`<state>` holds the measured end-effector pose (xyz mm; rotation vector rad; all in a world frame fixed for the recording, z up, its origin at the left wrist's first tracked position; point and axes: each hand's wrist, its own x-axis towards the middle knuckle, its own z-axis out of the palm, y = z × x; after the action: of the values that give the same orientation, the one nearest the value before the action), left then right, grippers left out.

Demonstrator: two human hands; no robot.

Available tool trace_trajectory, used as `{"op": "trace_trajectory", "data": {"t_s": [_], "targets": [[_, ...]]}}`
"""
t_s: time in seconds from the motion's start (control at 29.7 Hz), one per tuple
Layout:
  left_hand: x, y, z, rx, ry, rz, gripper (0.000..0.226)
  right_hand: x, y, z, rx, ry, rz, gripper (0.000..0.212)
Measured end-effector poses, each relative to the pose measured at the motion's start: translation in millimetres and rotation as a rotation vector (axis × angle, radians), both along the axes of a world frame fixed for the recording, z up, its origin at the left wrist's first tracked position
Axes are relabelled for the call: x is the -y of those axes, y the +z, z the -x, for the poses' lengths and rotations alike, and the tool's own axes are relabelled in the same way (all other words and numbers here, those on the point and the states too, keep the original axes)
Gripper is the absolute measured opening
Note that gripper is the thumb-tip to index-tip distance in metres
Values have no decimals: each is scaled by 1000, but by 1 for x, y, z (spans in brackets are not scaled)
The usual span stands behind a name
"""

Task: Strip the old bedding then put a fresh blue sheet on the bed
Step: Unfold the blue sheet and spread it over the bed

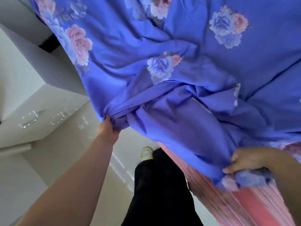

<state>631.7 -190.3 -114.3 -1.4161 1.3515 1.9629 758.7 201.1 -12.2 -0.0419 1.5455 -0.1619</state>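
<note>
A blue sheet (187, 66) printed with pink and pale flowers fills the upper and right part of the head view, spread in loose folds over the bed. My left hand (107, 129) grips a bunched edge of it at the bed's near left side. My right hand (244, 162) grips a gathered corner of the sheet at the lower right. Under that corner a pink pleated bed skirt (231, 204) hangs down the side of the bed.
A glossy pale tiled floor (53, 154) lies to the left and below. A white wall and a grey cabinet (42, 62) stand at the upper left. My black trouser leg (159, 190) and a pale slipper (147, 153) are beside the bed.
</note>
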Motion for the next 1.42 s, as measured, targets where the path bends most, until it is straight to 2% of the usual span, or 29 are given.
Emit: {"op": "trace_trajectory", "data": {"t_s": [0.03,0.07,0.13,0.2,0.24,0.27,0.34,0.37,0.44,0.47,0.51,0.54,0.57,0.61,0.71,0.78,0.81,0.84,0.94,0.98,1.01,1.08,1.15,1.18,1.25,1.28,1.35,1.42], "targets": [[-2,2,-8,-14,-22,-67,25,14,-6,-22,68,168,27,93],[-5,2,-16,-9,-83,-141,33,29,-15,-39,66,230,18,77],[-14,-2,-32,99,-257,-218,32,50,-37,-52,-81,127,5,47],[-23,-7,-46,180,-442,-164,25,60,-53,-35,-457,-148,-27,34],[-29,-10,-51,165,-488,-132,18,60,-62,-19,-673,-300,-72,33],[-33,-11,-53,112,-475,-105,9,63,-66,-1,-873,-401,-89,43],[-40,-10,-50,-34,-348,-76,12,78,-73,25,-1125,-359,-40,70],[-43,-8,-48,-90,-270,-68,14,91,-75,29,-1127,-265,16,83],[-49,-2,-40,-166,-148,-34,11,119,-83,20,-982,-61,117,97],[-51,0,-37,-189,-112,-12,10,127,-90,12,-902,37,143,93],[-54,4,-34,-205,-77,5,10,126,-103,4,-870,88,134,78],[-56,9,-32,-210,-49,19,14,119,-114,-3,-881,27,115,57],[-57,12,-31,-199,-20,22,18,111,-121,-8,-929,-145,113,39],[-56,15,-31,-177,21,17,22,102,-122,-11,-995,-382,127,29],[-50,23,-29,-148,175,12,26,80,-100,-10,-1210,-1088,201,22],[-45,30,-23,-149,235,63,26,65,-63,2,-1141,-1292,278,16],[-42,34,-22,-134,272,97,26,53,-44,6,-1015,-1235,312,13],[-37,36,-19,-108,320,121,25,41,-27,8,-828,-1032,325,16],[-21,46,-14,-35,371,199,19,20,7,-5,-144,-8,189,56],[-18,48,-13,-22,339,244,16,19,14,-15,52,267,136,58],[-16,50,-13,-25,294,266,14,18,17,-25,172,447,106,54],[-19,51,-16,-68,175,155,30,15,14,-39,211,570,129,54],[-31,43,-28,-59,-12,-25,54,15,9,-44,128,564,173,54],[-40,36,-40,-16,-126,-82,57,17,5,-42,96,566,204,51],[-62,20,-69,119,-334,-151,47,20,-8,-31,-2,463,287,39],[-74,13,-83,175,-400,-151,43,19,-21,-20,-115,314,335,32],[-94,-1,-102,215,-349,-50,32,13,-47,17,-530,-149,337,18],[-109,-9,-111,215,-120,54,13,-8,-73,70,-1053,-536,242,10]]}}
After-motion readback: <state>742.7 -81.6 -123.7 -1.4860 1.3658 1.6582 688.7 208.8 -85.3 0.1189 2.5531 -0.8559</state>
